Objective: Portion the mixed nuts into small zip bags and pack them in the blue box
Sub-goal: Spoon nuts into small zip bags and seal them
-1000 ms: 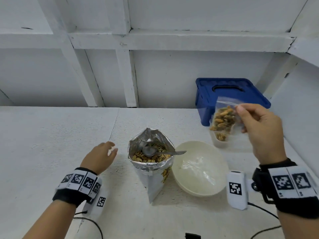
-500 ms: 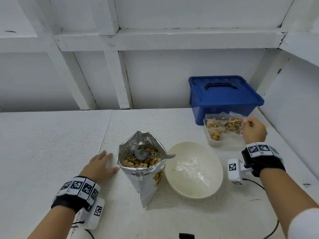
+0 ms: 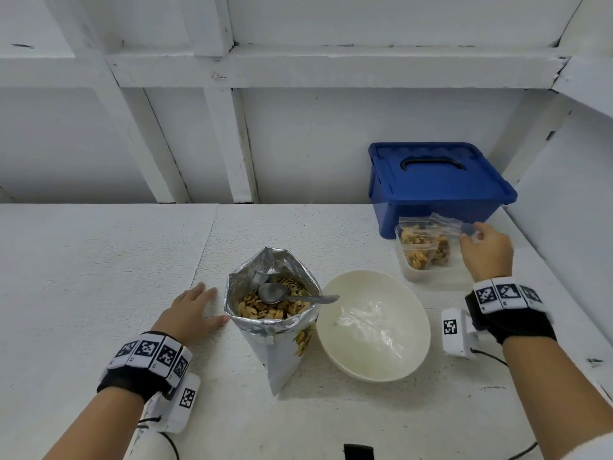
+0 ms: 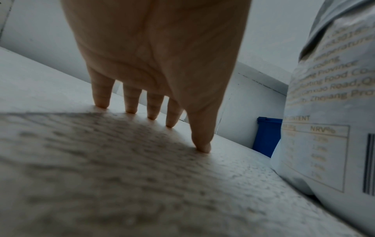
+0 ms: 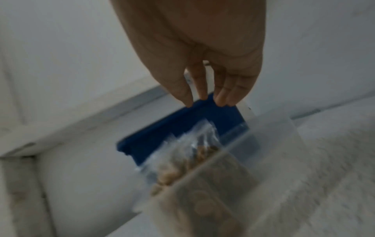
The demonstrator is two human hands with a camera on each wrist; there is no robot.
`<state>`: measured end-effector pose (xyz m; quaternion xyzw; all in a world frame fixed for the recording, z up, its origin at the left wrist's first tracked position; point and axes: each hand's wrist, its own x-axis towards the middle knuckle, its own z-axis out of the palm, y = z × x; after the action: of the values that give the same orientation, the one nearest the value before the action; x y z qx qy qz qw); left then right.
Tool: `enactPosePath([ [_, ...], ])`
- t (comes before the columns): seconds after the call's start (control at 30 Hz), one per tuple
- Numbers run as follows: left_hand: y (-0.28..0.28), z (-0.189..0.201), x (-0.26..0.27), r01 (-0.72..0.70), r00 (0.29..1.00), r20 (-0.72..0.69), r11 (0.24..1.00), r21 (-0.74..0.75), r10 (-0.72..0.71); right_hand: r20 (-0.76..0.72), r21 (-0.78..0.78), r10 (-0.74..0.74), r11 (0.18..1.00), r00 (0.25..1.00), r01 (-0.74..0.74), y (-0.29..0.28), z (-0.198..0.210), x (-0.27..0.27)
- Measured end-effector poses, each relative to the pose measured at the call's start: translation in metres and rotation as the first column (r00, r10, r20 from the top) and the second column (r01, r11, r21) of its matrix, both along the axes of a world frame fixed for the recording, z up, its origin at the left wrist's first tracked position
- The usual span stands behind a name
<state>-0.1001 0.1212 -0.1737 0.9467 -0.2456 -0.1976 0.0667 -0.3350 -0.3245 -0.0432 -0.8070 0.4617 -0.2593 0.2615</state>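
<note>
The right hand [image 3: 486, 250] is at a nut bag [image 3: 441, 240] in the tub [image 3: 411, 277] — blurry, so its grip is unclear. The left hand [image 3: 189, 310] lies flat on the worktop [image 3: 99, 277], grip wide.

"NRV%", "Food Co" on nut bag [image 4: 332, 112]

The left hand [image 3: 190, 312] lies palm down, fingers [image 4: 131, 102] straight and slightly spread, the fingertips and thumb tip pressing flat on the surface, forearm reaching forward from the lower left with a marker band round the wrist. The right hand [image 3: 486, 249] is stretched forward and to the right, raised off the surface, its fingers [image 5: 199, 83] hanging loosely extended and close together, thumb alongside them, gripping nothing. Its wrist wears a black strap and a marker band.
</note>
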Motion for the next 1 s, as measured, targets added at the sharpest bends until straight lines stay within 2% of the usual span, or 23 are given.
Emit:
enactPosePath([
  [0.1, 0.000, -0.001, 0.001, 0.009, 1.000, 0.015, 1.000, 0.002, -0.009, 0.024, -0.063, 0.096, 0.994, 0.995, -0.095, 0.029, 0.021, -0.017],
  [0.2, -0.001, -0.002, 0.003, 0.013, 1.000, 0.021, 1.000, 0.008, -0.013, 0.010, -0.031, 0.254, 0.967, 0.967, -0.253, 0.070, 0.034, -0.036],
  [0.3, 0.000, -0.003, 0.003, 0.017, 1.000, 0.022, 1.000, -0.002, -0.017, 0.011, 0.028, 0.399, 0.917, 0.917, -0.399, 0.112, 0.030, -0.045],
  [0.4, 0.000, -0.002, 0.003, 0.031, 0.999, 0.025, 1.000, 0.003, -0.031, -0.129, 0.140, 0.524, 0.850, 0.842, -0.508, 0.138, 0.006, -0.043],
  [0.5, 0.001, -0.004, 0.004, 0.030, 0.999, 0.022, 1.000, -0.001, -0.030, -0.392, 0.232, 0.608, 0.792, 0.690, -0.565, 0.154, -0.012, -0.038],
  [0.57, 0.001, -0.003, 0.004, 0.025, 1.000, 0.018, 1.000, -0.013, -0.025, -0.535, 0.241, 0.611, 0.772, 0.583, -0.588, 0.158, -0.016, -0.034],
  [0.67, 0.001, -0.002, 0.003, 0.022, 1.000, 0.016, 1.000, -0.018, -0.022, -0.629, 0.250, 0.584, 0.777, 0.513, -0.578, 0.160, -0.019, -0.027],
  [0.8, -0.002, 0.004, 0.000, 0.024, 1.000, 0.019, 1.000, -0.012, -0.023, -0.673, 0.196, 0.543, 0.786, 0.502, -0.587, 0.162, -0.025, -0.022],
  [1.0, -0.003, 0.011, -0.005, 0.023, 1.000, 0.005, 1.000, 0.008, -0.023, -0.567, 0.201, 0.554, 0.811, 0.610, -0.549, 0.159, -0.026, -0.023],
])
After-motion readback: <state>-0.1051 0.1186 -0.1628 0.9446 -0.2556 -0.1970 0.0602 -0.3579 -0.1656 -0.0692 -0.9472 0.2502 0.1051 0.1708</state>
